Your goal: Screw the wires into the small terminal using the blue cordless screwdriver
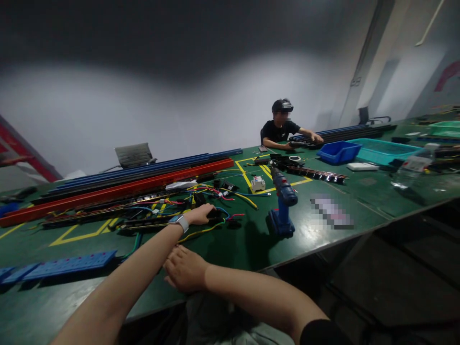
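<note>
1. Head view: the left hand, a watch on its wrist, lies over the right end of a black strip on the near side of the green table. Its fingers bend over dark parts there; I cannot tell whether they are closed on anything.
2. The right hand sits nearer, at the table's near edge, just beside the left forearm. Its fingers are curled and bunched together; whether they hold something is hidden.
3. The strip lies left of the hands for most of its length; yellow wire and other coloured leads spread around its right end.
4. Right of the hands, a blue power drill stands upright, a small white module beyond it to the left.
5. Farther back on the left runs a long orange-red rail; a blue perforated piece lies near left.
6. At the far right, a co-worker handles a dark part, left of a blue bin.
</note>
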Tool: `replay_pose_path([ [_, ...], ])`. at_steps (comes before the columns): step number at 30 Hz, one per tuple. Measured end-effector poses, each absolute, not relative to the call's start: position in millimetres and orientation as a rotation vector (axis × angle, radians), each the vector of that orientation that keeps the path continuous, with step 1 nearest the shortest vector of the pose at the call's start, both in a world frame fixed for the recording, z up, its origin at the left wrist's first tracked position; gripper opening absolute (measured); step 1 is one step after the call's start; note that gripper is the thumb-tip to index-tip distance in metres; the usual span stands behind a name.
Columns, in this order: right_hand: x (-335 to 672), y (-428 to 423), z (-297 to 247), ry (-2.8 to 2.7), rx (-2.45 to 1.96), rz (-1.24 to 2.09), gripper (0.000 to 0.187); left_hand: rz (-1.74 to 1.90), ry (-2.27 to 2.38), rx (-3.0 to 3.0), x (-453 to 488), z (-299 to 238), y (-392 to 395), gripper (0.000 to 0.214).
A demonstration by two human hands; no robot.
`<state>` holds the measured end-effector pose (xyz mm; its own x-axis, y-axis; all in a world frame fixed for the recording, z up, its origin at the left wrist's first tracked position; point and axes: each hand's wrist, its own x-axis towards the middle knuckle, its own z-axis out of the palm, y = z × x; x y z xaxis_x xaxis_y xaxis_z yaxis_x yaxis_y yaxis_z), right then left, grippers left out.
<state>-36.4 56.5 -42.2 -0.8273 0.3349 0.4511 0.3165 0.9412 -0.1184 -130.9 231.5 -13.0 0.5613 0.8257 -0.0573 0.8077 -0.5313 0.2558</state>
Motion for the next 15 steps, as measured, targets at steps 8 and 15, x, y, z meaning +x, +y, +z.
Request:
replay_pose_path([
  [8,78.7,44.0,-24.4,-2.461,-0.506,0.243,0.036,0.503,1.303,2.373,-107.7,3.9,216.3,0.062],
  [15,141.8,66.0,-24.4,-1.965,-0.783,0.371,0.037,0.456,1.315,2.788,-40.1,-15.1,188.2,0.042],
])
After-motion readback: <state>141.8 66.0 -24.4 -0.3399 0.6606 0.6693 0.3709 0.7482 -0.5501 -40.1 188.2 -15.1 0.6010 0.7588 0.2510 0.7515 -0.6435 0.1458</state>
